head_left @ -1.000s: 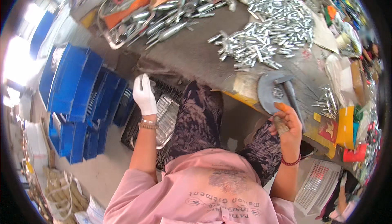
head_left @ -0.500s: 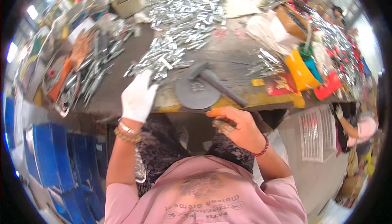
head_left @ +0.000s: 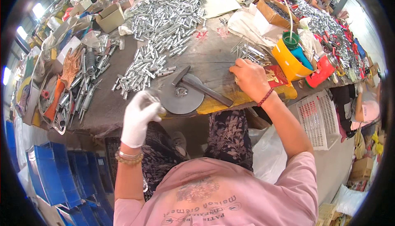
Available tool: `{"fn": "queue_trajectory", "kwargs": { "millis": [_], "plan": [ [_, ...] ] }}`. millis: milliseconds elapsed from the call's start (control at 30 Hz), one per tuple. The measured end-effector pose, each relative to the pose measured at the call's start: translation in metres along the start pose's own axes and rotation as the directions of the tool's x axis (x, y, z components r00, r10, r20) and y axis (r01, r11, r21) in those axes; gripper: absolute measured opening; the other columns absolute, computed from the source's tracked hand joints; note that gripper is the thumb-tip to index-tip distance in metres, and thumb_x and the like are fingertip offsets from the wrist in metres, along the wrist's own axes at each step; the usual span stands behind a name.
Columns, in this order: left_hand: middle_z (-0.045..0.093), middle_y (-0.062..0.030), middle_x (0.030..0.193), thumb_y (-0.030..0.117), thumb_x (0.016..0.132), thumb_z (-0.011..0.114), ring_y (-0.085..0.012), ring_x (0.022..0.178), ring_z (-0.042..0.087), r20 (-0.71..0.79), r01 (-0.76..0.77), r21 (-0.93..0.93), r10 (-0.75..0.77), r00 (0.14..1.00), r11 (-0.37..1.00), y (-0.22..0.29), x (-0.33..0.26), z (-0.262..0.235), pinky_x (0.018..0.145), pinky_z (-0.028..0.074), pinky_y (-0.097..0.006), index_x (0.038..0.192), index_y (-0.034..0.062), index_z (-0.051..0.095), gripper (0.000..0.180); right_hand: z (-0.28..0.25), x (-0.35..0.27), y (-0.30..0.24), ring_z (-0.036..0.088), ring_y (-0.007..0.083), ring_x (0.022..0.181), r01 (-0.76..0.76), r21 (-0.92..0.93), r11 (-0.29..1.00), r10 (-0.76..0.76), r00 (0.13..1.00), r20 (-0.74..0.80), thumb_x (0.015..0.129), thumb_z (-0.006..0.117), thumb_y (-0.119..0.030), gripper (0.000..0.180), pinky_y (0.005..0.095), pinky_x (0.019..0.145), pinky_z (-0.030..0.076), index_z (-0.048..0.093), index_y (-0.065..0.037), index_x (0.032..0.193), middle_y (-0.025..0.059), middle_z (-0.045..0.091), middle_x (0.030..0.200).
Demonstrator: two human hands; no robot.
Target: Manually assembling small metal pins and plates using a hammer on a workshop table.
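Note:
My left hand (head_left: 139,117), in a white glove, is closed in front of the near end of a pile of short silver metal cylinders (head_left: 158,32). A small metal part (head_left: 153,94), smeared by motion, shows at its fingertips. Bare, my right hand (head_left: 252,79) hovers over the bench beside a loose bunch of thin metal pins (head_left: 250,53). Its fingers are drawn together, and what they hold, if anything, is hidden. Between the hands lies a round grey metal plate (head_left: 181,102), with a hammer (head_left: 207,90) resting across it.
Pliers-like tools and an orange-handled glove heap (head_left: 70,67) crowd the left side. At right stand a yellow container (head_left: 286,57), a red bottle (head_left: 323,69) and an open carton (head_left: 273,10). A white crate (head_left: 317,119) is below the bench edge. Other people work at the far right.
My right hand has moved forward and right, from the bench's near edge to beside the pins. My left hand has drawn back from the cylinder pile, with its fingers now curled.

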State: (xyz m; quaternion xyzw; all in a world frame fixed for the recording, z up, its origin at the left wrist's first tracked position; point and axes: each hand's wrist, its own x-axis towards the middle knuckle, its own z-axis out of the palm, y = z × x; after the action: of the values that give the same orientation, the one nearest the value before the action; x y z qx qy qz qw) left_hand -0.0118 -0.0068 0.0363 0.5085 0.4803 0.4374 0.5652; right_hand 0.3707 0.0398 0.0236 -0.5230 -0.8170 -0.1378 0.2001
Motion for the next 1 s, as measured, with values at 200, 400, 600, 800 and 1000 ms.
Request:
{"fn": "queue_trajectory", "kwargs": {
  "millis": [200, 400, 600, 800, 1000],
  "plan": [
    [0.077, -0.0121, 0.104, 0.016, 0.09, 0.08, -0.0216, 0.095, 0.073, 0.085, -0.277, 0.446, 0.267, 0.96, 0.851, -0.012, 0.008, 0.029, 0.089, 0.056, -0.033, 0.114, 0.002, 0.077, 0.029, -0.002, 0.021, 0.006, 0.071, 0.0289, 0.095, 0.195, -0.108, 0.975, -0.181, 0.975, 0.128, 0.084, 0.073, -0.008, 0.012, 0.0428, 0.08, 0.06, 0.068, -0.008, 0.094, 0.0083, 0.063, 0.098],
    [0.072, -0.008, 0.095, 0.011, 0.086, 0.086, -0.0178, 0.088, 0.067, 0.087, -0.339, 0.665, 0.382, 0.92, 0.665, -0.009, 0.008, 0.031, 0.078, 0.053, -0.031, 0.105, 0.0028, 0.077, 0.023, -0.025, 0.019, -0.036, 0.074, 0.0208, 0.094, -0.262, 0.698, 0.667, 0.292, 0.953, 0.079, 0.086, 0.075, 0.007, 0.03, 0.0322, 0.082, 0.061, 0.064, -0.005, 0.111, 0.0075, 0.07, 0.105],
    [0.068, -0.0084, 0.091, 0.01, 0.084, 0.086, -0.0259, 0.087, 0.065, 0.21, -0.496, 0.686, 0.509, 0.835, 0.532, -0.02, 0.015, 0.013, 0.081, 0.053, -0.036, 0.098, 0.0032, 0.077, 0.019, 0.0, 0.007, -0.114, 0.071, 0.0128, 0.088, -0.355, 0.935, 0.009, 0.279, 0.899, 0.339, 0.088, 0.067, 0.016, 0.029, 0.0284, 0.082, 0.059, 0.07, -0.002, 0.11, 0.0036, 0.069, 0.098],
    [0.068, -0.0083, 0.092, 0.013, 0.085, 0.085, -0.0272, 0.093, 0.065, 0.213, -0.489, 0.688, 0.495, 0.842, 0.536, -0.018, 0.01, 0.012, 0.086, 0.052, -0.038, 0.101, 0.0046, 0.079, 0.019, -0.013, 0.005, -0.117, 0.069, 0.0288, 0.088, -0.096, 0.659, 0.746, 0.068, 0.995, 0.068, 0.08, 0.07, 0.006, 0.027, 0.0396, 0.08, 0.056, 0.077, -0.007, 0.102, 0.0089, 0.067, 0.094],
    [0.069, -0.0085, 0.093, 0.013, 0.085, 0.084, -0.0283, 0.094, 0.065, 0.234, -0.499, 0.701, 0.497, 0.835, 0.509, -0.019, 0.009, 0.012, 0.087, 0.053, -0.038, 0.101, 0.005, 0.079, 0.018, -0.019, 0.005, -0.125, 0.065, 0.0254, 0.09, 0.166, 0.332, 0.929, -0.168, 0.986, -0.025, 0.08, 0.074, -0.004, 0.017, 0.0405, 0.081, 0.052, 0.076, -0.01, 0.096, 0.0037, 0.064, 0.089]
  ]
}}
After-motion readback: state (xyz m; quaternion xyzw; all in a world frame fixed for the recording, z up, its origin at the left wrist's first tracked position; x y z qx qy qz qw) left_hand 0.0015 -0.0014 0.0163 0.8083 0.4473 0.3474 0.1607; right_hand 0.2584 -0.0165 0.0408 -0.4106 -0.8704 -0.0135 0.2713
